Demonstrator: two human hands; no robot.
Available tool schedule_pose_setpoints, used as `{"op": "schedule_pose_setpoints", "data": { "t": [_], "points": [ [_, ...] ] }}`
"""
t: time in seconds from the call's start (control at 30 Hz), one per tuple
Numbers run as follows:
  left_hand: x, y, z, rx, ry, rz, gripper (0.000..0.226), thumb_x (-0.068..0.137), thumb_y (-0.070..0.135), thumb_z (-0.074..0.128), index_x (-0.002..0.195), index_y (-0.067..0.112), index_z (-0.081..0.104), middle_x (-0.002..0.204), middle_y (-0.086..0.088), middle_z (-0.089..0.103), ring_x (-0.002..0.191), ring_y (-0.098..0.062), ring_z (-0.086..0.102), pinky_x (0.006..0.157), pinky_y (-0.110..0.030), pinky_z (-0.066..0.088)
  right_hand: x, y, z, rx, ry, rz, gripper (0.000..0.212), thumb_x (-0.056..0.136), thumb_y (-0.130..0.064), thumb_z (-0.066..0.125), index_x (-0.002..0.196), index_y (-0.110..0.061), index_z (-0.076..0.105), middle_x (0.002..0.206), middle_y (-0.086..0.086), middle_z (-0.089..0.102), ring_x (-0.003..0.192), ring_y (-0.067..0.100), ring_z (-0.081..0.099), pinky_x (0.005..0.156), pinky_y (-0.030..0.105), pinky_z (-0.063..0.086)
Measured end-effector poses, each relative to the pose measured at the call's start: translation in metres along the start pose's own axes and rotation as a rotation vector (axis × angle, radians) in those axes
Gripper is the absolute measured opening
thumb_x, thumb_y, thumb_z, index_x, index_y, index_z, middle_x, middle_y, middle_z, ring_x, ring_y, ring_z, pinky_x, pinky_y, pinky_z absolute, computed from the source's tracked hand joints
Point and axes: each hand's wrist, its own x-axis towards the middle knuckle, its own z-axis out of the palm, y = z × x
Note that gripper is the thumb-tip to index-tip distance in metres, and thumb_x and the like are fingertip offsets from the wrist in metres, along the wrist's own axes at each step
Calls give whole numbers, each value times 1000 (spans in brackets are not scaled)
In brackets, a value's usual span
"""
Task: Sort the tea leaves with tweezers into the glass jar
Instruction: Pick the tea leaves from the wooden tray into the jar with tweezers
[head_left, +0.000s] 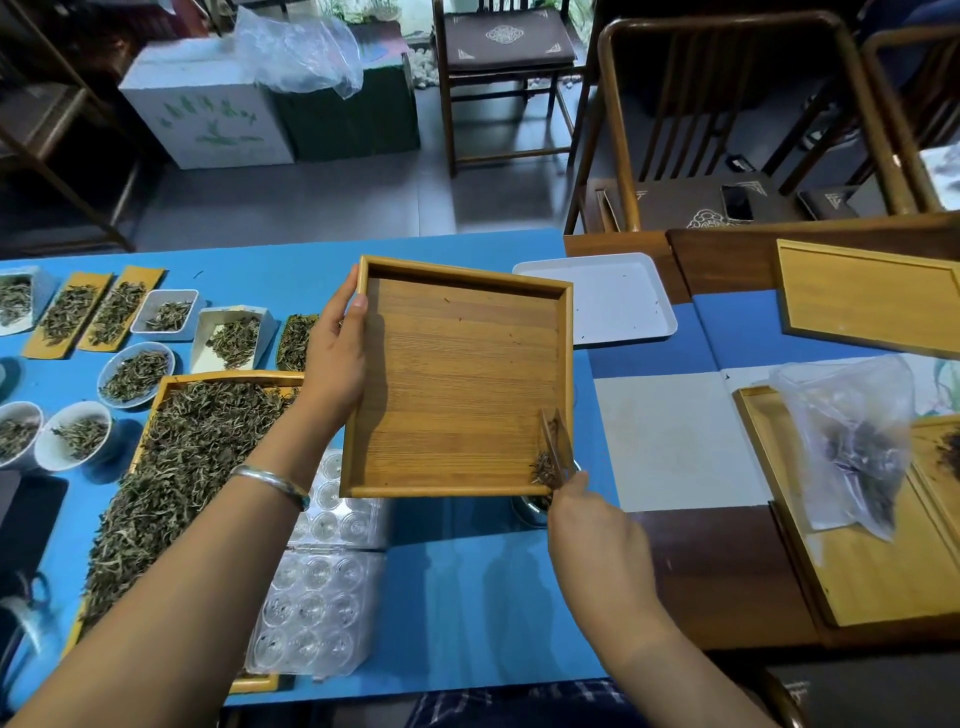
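One small clump of tea leaves (543, 470), light and brittle, sits in the near-right corner of the wooden tray (457, 374) that your left hand (337, 358) grips by its left rim, so with the tweezers (555, 447) pinched in your right hand (592, 530) you nip gently, low on the clump.

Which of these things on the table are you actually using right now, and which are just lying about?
In use:
- wooden tray, gripped at its edge by the left hand
- tool in the right hand, gathering a small pile of tea leaves in the tray's corner
- jar, mostly hidden under that corner

Lying about:
- white tray
- plastic bag
- clear mould trays
- small bowls of tea
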Motion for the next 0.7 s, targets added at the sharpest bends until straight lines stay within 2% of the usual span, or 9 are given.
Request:
{"op": "schedule_pose_setpoints", "data": {
  "t": [0.13,0.2,0.3,0.37,0.43,0.5,0.57,0.63,0.7],
  "points": [
    [0,-1,0,-10,2,12,46,106,39,37,151,27,40,151,2,46,135,-16,46,97,-21,45,-21,-2,-5,-2,-80,22,52,86,3,51,136,10,39,85,4,70,72,15,70,56,24,49],
    [0,-2,0,-8,-2,13,46,106,39,36,151,28,39,151,2,46,134,-16,47,92,-17,44,-24,0,-12,-8,-72,30,46,81,-2,63,124,9,51,79,7,70,66,16,70,51,23,48],
    [0,-2,0,-14,-10,15,46,106,40,37,151,30,39,151,1,46,134,-17,47,91,-18,45,-25,1,-15,95,-70,35,28,98,-11,38,124,-7,47,95,1,69,85,18,69,59,26,42],
    [-1,-2,-1,-25,-11,17,47,105,41,38,151,30,39,151,0,46,133,-17,48,91,-17,47,-19,3,-18,123,27,11,24,101,-17,32,118,-11,48,93,0,67,84,19,68,57,27,37],
    [-2,-1,-1,-32,-18,20,47,105,41,40,151,31,39,149,-1,48,127,-13,53,81,-9,50,-8,7,-27,140,124,-14,25,103,-24,29,109,-13,50,88,1,66,81,21,68,56,28,34],
    [-3,1,-1,-44,-26,25,48,104,41,43,151,31,39,141,-1,55,111,-3,62,72,-8,52,5,12,-35,192,198,-11,29,103,-31,26,102,-15,49,87,2,65,80,24,66,56,30,32],
    [-4,2,-1,-54,-15,36,49,103,40,47,151,32,39,122,4,66,93,1,68,68,-11,53,19,18,-39,196,248,4,30,103,-32,25,101,-14,48,87,3,64,80,26,65,56,31,33],
    [-4,2,-2,-52,0,54,50,103,38,48,151,32,38,101,14,72,84,4,70,66,-12,53,29,21,-40,194,262,2,27,103,-29,28,99,-13,49,86,3,64,78,26,65,55,30,33],
    [-4,1,-1,-47,4,67,50,103,37,48,152,30,37,91,25,73,81,6,69,64,-11,52,32,22,-36,189,236,-9,19,102,-24,33,98,-13,49,85,3,64,76,26,65,54,30,32]
  ]
}}
